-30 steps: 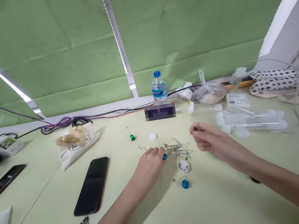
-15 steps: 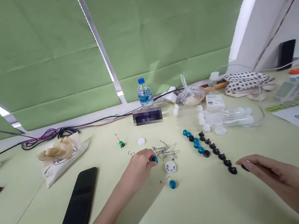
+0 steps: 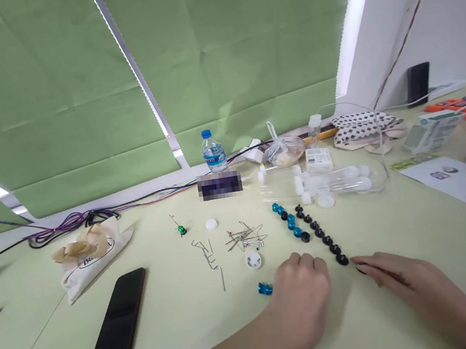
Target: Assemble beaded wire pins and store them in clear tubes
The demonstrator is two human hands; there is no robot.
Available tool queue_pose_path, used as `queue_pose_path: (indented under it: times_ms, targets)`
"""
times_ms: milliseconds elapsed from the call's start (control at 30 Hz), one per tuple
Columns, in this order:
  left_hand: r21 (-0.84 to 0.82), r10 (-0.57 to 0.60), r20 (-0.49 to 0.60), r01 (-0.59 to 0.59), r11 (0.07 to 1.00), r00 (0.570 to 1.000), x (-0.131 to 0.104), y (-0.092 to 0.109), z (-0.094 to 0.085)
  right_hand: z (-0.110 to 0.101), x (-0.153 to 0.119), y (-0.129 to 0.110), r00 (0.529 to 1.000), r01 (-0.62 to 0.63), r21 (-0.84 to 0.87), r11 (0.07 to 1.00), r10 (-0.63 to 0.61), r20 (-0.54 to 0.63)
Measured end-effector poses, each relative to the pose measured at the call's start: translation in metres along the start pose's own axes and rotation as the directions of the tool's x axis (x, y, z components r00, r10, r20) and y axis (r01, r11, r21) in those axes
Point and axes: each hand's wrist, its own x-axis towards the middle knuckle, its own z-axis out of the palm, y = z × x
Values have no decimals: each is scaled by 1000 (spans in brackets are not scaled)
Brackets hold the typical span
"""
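My left hand (image 3: 303,292) is curled low over the middle of the table, knuckles up. Its fingertips are hidden, so I cannot make out what they hold. Just left of it lies a small shiny blue metal piece (image 3: 265,290). My right hand (image 3: 400,278) pinches a small black round piece (image 3: 361,269) between thumb and fingers, close to the table. That piece is near the front end of a slanting row of black knob-like pieces (image 3: 319,233). Beside this row runs a shorter row of blue and black round pieces (image 3: 291,222).
A white cap with small parts (image 3: 253,260), a heap of thin metal pins (image 3: 245,235) and several hex keys (image 3: 209,257) lie left of the rows. Farther out are a phone (image 3: 117,320), a water bottle (image 3: 214,153), clear plastic tubes (image 3: 343,178) and a cloth bag (image 3: 92,257).
My left hand has moved right and nearer from beside the pins, where it held a small blue piece. My right hand still pinches the black piece. The view has shifted slightly right.
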Motion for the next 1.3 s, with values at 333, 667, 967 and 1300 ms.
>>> queue_pose_path:
  times_ms: [333, 667, 967, 1300]
  targets:
    - [-54, -148, -89, 144, 988, 985, 16, -23, 19, 12, -13, -9, 923, 201, -200, 959, -254, -288]
    - [-391, -172, -56, 137, 910, 983, 25, -41, 25, 73, -35, -89, 836, 496, -278, 823, -539, -106]
    - [-322, -158, -13, 146, 935, 987, 45, -32, 33, 91, -29, -83, 822, 482, -470, 739, -567, -48]
    - [27, -84, 28, 84, 996, 996, 57, -29, 24, 88, -23, -102, 891, 393, -441, 807, -453, -34]
